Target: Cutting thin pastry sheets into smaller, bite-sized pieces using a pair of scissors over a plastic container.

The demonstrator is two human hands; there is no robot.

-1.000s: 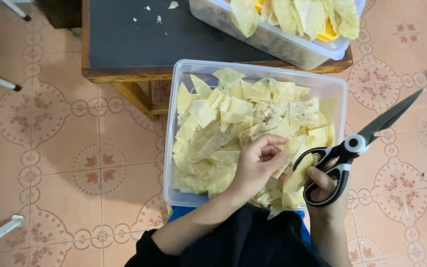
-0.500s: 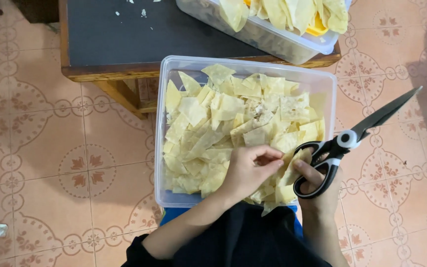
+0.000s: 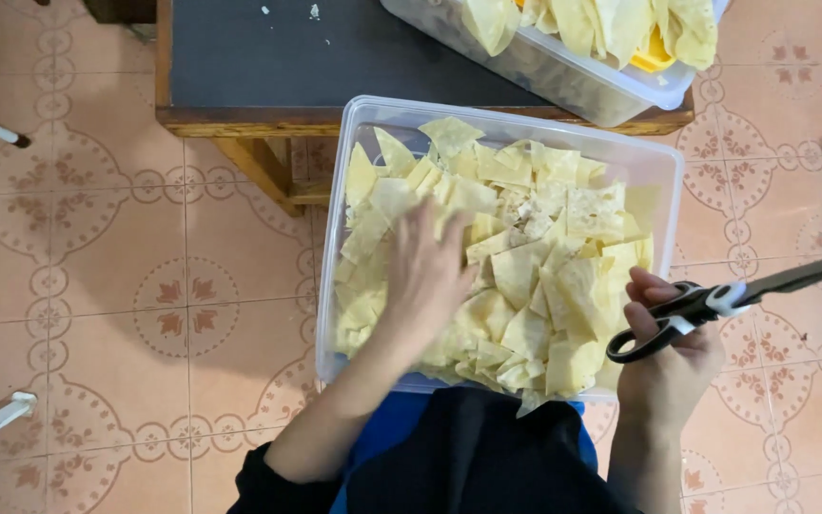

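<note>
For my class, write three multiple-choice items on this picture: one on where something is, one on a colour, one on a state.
1. Where is the left hand?
A. on the yellow pieces in the clear tub
B. on the floor
C. on the dark table

2. What colour are the scissors' handles?
A. red
B. black
C. green

3. How are the scissors held?
A. lying in the tub
B. hanging from the table
C. gripped in the right hand, beside the tub

Answers: 1 A, the left hand lies flat on the yellow pieces inside the clear tub. 2 B, the loops look black. 3 C, the right hand has fingers through the handles.
</note>
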